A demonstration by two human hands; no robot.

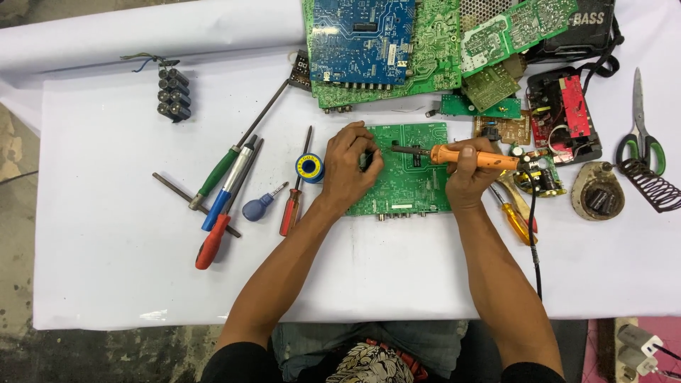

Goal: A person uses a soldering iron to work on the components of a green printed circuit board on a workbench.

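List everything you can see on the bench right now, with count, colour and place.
circuit board: 1, green, centre, under both hands
soldering iron: 1, orange handle, in right hand, tip over the board
solder spool: 1, blue and yellow, left of the board
screwdrivers: about 6, green, blue, red handles, left of the board
orange screwdriver: 1, right of the board
board pile: several, green and blue, top centre
battery pack: 1, dark, top left
scissors: 1, green handles, far right
iron stand: 1, coiled wire, far right
table cover: 1, white
left hand: on the board's left edge
right hand: fingers around the iron
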